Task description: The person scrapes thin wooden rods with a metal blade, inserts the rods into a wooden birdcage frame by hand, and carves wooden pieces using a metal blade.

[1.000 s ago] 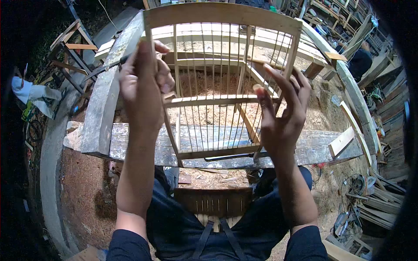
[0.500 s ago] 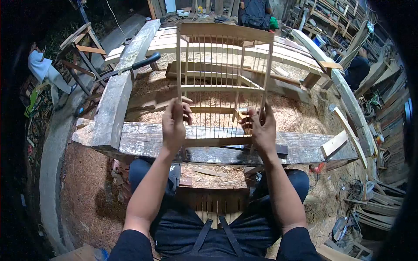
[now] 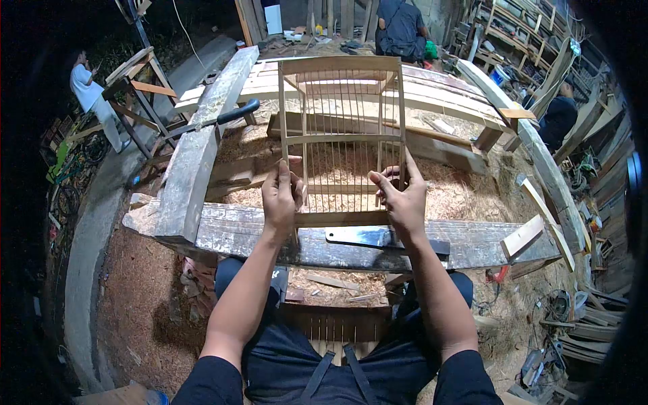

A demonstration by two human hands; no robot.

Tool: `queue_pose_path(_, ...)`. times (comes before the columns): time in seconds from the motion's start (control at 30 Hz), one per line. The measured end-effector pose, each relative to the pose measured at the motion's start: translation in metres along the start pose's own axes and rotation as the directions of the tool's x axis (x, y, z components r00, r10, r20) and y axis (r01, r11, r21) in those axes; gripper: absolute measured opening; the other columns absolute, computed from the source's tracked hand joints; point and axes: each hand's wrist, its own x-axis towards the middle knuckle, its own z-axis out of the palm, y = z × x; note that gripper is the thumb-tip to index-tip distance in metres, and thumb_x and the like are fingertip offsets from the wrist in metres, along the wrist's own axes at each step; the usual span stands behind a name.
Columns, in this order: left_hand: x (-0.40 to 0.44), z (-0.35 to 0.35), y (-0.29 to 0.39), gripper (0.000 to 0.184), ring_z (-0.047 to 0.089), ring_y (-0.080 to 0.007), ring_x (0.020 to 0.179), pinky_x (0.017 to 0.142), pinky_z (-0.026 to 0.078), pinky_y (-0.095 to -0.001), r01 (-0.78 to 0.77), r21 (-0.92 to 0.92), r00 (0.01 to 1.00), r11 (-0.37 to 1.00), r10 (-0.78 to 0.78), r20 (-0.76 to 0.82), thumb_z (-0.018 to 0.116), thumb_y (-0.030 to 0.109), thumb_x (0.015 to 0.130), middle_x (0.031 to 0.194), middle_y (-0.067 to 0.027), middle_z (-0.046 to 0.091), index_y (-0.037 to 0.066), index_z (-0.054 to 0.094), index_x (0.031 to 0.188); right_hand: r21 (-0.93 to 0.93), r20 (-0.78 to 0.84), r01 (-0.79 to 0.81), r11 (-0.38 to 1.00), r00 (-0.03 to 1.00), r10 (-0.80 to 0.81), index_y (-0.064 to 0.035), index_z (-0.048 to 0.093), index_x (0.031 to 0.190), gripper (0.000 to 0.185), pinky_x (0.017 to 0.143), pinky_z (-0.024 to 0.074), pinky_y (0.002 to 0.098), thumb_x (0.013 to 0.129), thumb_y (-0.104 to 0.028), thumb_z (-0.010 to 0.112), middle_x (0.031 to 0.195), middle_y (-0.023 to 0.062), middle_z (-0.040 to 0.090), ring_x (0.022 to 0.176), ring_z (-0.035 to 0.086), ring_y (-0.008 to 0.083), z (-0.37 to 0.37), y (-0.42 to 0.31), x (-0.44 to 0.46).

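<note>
A wooden cage frame [image 3: 343, 139] with thin upright bars stands upright over the near edge of the weathered beam [image 3: 236, 233]. My left hand [image 3: 280, 196] holds its lower left post, fingers wrapped round it. On the lower right post, my right hand [image 3: 403, 196] is closed in the same way, thumb towards the bars. Just below the frame's bottom rail, a flat metal blade [image 3: 358, 235] with a dark handle [image 3: 435, 248] lies on the beam, partly behind my right wrist.
A dark-handled tool [image 3: 237, 112] rests across the left beam [image 3: 185, 182]. Light wood pieces [image 3: 522, 235] lie at the beam's right end. One person [image 3: 94, 94] stands far left, another [image 3: 399, 30] is at the back, a third [image 3: 559, 115] at the right. Wood shavings cover the ground.
The cage frame has moved away from me and down, now held more upright and level. Both hands have gone lower on its posts. More of the metal blade shows.
</note>
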Motion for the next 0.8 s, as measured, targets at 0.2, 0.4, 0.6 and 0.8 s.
queue_pose_path(0.2,0.014,-0.002,-0.005,0.038,0.039,-0.0034,0.046,0.039,0.031,-0.0207,-0.008,-0.005,1.000,1.000,0.008,-0.009,0.044,0.039,0.109,0.064,0.0047,0.046,0.008,0.062,0.122,-0.056,-0.017,0.001,0.998,1.000,-0.002,-0.0004,0.034,0.155,0.088,0.054,0.0501,0.0237,0.082,-0.008,0.083,0.080,0.0013,0.060,0.065,0.058,0.0077,0.003,0.013,0.012)
queue_pose_path(0.4,0.014,-0.007,0.002,0.038,0.035,-0.0038,0.043,0.038,0.029,-0.0220,-0.040,0.015,0.999,0.999,0.040,-0.005,0.042,0.038,0.110,0.060,0.0049,0.040,0.007,0.061,0.122,-0.169,-0.045,0.025,0.985,0.998,-0.033,-0.0026,0.036,0.154,0.090,0.059,0.0508,0.0248,0.080,-0.012,0.086,0.080,0.0014,0.060,0.069,0.057,0.0079,0.013,0.014,0.013)
queue_pose_path(0.6,0.011,-0.010,0.002,0.033,0.034,-0.0034,0.045,0.039,0.027,-0.0223,-0.030,-0.042,0.999,0.999,0.032,0.040,0.043,0.033,0.110,0.060,0.0061,0.039,0.006,0.060,0.122,-0.141,-0.046,-0.022,0.990,0.999,0.016,-0.0040,0.038,0.154,0.091,0.064,0.0521,0.0259,0.078,-0.016,0.088,0.084,0.0017,0.060,0.074,0.058,0.0097,0.012,0.015,0.007)
queue_pose_path(0.8,0.007,-0.004,-0.001,0.033,0.030,-0.0033,0.042,0.038,0.027,-0.0230,-0.053,-0.046,0.998,0.998,0.054,0.024,0.044,0.033,0.110,0.058,0.0059,0.037,0.006,0.060,0.119,-0.166,-0.029,-0.058,0.985,0.998,0.054,-0.0043,0.040,0.152,0.087,0.076,0.0547,0.0335,0.081,-0.027,0.086,0.093,0.0073,0.061,0.085,0.061,0.0162,0.009,0.004,0.005)
